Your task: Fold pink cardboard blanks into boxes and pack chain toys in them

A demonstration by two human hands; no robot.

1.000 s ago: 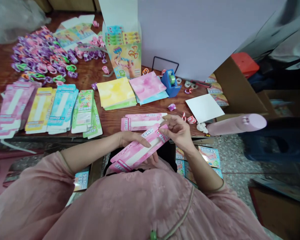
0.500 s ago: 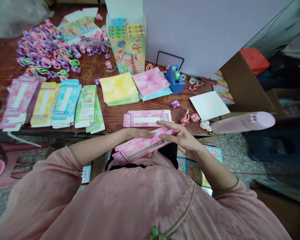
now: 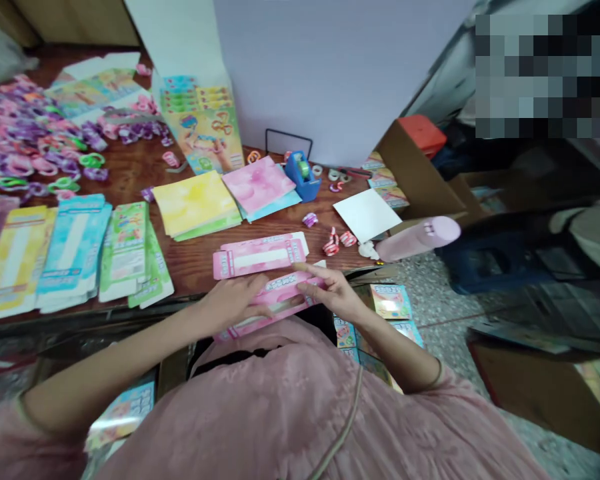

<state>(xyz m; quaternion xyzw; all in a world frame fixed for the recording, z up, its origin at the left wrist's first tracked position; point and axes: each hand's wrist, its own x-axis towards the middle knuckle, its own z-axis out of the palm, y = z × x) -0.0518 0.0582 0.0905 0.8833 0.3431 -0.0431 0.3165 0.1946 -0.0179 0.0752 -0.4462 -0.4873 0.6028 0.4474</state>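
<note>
This looks to me like a small packing workshop: printed card packs (image 3: 75,243) stacked by colour along the wooden counter (image 3: 190,263), loose coloured rings (image 3: 25,133) heaped behind, a tape dispenser (image 3: 304,179), an open carton (image 3: 417,170), and, dimly, perhaps a stool (image 3: 485,263).

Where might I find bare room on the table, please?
Bare tabletop lies between the green cards and the flat-lying pink carton, and a strip runs between that carton and the yellow sheets. It is crowded by the ring pile, left, and the bottle, right.

The wooden table (image 3: 193,270) bears a tape dispenser (image 3: 304,183), a white card (image 3: 367,215) at its four o'clock, pink carton (image 3: 260,256) at seven.
</note>
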